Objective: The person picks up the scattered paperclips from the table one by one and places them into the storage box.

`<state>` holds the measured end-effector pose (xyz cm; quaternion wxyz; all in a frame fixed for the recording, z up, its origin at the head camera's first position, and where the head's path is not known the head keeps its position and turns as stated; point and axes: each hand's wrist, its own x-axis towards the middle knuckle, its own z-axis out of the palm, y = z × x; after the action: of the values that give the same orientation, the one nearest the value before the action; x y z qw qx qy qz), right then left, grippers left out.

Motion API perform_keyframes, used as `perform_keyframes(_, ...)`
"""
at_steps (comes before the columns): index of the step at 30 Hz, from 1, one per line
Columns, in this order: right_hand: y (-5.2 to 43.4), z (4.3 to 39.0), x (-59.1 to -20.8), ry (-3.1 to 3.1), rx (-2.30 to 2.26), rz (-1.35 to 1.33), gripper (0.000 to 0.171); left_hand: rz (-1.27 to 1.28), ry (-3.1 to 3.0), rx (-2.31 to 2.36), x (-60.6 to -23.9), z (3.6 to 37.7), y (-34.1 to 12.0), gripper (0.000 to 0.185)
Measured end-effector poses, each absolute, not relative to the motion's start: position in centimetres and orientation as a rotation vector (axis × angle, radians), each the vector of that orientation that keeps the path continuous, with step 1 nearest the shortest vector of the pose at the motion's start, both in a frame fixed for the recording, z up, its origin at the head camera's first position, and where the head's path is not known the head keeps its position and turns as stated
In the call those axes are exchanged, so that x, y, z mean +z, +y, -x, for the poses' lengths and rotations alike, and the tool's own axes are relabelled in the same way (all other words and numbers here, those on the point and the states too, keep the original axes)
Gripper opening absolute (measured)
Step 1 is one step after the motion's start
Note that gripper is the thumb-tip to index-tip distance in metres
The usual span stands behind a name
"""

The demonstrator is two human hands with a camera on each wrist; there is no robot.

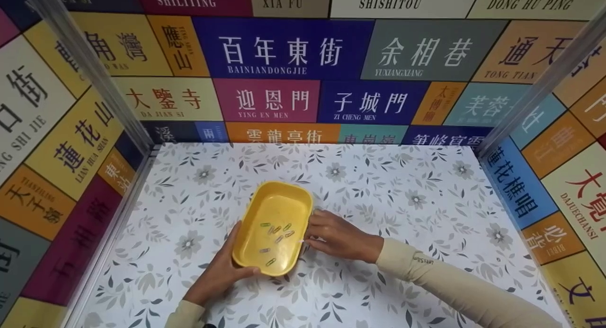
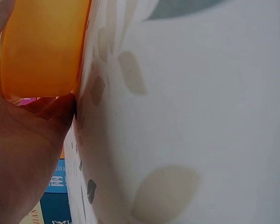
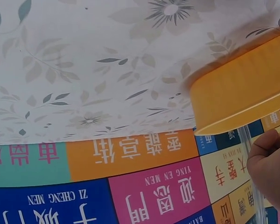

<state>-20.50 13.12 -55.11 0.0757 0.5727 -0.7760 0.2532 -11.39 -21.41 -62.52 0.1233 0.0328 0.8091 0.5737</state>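
Note:
A yellow plastic tray [image 1: 279, 206] with rounded corners rests on the patterned tabletop, its long side slanting away. Several small coloured paper clips [image 1: 271, 261] lie scattered over its floor. My left hand [image 1: 226, 266] grips the tray at its near left corner, thumb along the near edge and fingers against the left wall. In the left wrist view, the tray's orange-looking wall [image 2: 44, 51] rises beside that hand [image 2: 28, 149]. At the right rim, my right hand [image 1: 338, 235] has curled fingers pinching a small, thin pale thing [image 1: 307, 241]; its kind cannot be made out.
The tabletop [image 1: 407, 280] has a white cover printed with grey leaves and flowers. Panels with coloured blocks of characters [image 1: 279, 48] surround it at the back, left and right. Clear corner strips [image 1: 530, 86] run up where the panels meet.

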Motion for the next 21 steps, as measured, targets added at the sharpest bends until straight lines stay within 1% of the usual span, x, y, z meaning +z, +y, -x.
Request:
perform_keyframes(5, 12.2, 20.5, -55.1, -2.333, 0.715, -1.729, 0.007, -0.112, 2.367, 1.672, -62.5, 11.4, -21.5, 0.141)
perform_keyframes(9, 11.5, 20.5, -55.3, -2.309, 0.658, -1.746, 0.003, -0.112, 2.367, 1.668, -62.6, 11.4, -21.5, 0.141)
perform_keyframes(12, 11.3, 20.6, -55.4, -2.299, 0.636, -1.762, 0.001, -0.111, 2.372, 1.665, -62.6, 11.4, -21.5, 0.14)
perform_keyframes(21, 10.3, 20.9, -55.5, -2.275, 0.601, -1.788, 0.005, -0.137, 2.299, 1.752, -62.5, 11.5, -21.5, 0.138)
